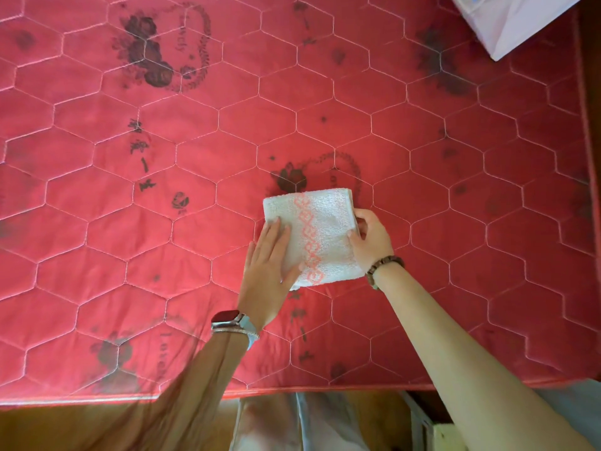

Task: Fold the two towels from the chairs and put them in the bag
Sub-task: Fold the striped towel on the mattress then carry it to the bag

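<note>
Towel point(320, 229), white with pink band, folded small, lies near-centre on red quilted mattress point(162, 222). Left hand point(270, 262) flat, fingers straight, pressing its left side; right hand point(370, 239) pinches right edge. Bag point(507, 21) far right, well apart. Risk: one-sided lift lets layers slip open during carry.

Red quilted mattress point(130, 239), seen from above.
Pale stitching divides its cover into hexagons; dark printed roses point(146, 50) and lettering point(141, 157) repeat across it. Brown wood point(65, 424) shows below the near edge and along the right side. A red piped seam point(97, 398) runs along that near edge.
</note>
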Action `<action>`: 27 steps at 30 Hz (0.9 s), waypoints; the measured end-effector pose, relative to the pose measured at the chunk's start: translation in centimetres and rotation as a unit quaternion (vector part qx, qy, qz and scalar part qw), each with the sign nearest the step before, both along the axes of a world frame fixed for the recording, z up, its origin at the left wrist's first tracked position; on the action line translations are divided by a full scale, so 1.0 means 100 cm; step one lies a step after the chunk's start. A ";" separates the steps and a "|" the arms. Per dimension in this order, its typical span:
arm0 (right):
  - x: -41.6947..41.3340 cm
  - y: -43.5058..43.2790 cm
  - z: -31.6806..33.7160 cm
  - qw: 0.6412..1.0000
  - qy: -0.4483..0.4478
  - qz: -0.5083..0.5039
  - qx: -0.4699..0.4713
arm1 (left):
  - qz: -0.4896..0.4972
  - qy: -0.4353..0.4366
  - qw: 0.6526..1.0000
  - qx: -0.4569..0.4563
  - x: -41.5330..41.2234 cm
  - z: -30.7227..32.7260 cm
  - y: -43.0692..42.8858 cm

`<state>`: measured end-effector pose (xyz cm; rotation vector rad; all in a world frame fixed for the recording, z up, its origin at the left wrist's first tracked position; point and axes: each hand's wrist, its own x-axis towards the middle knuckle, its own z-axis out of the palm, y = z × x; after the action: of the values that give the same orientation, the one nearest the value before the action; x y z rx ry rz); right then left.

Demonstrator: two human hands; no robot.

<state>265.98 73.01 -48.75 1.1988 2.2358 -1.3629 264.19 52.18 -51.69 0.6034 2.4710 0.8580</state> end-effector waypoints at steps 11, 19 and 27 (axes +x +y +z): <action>0.006 -0.008 -0.003 0.963 0.036 0.109 0.243 | -0.105 0.151 0.972 -0.144 -0.001 -0.021 0.015; 0.006 -0.008 -0.035 0.850 0.093 0.401 0.329 | -0.108 0.189 0.961 -0.169 -0.029 -0.011 0.032; -0.004 0.002 -0.047 0.840 0.022 0.429 0.332 | -0.136 0.162 0.952 -0.221 -0.034 -0.018 0.036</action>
<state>265.53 73.21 -53.42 0.1431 2.8101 -0.2628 260.80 55.74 -53.53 0.9454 2.6529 0.0908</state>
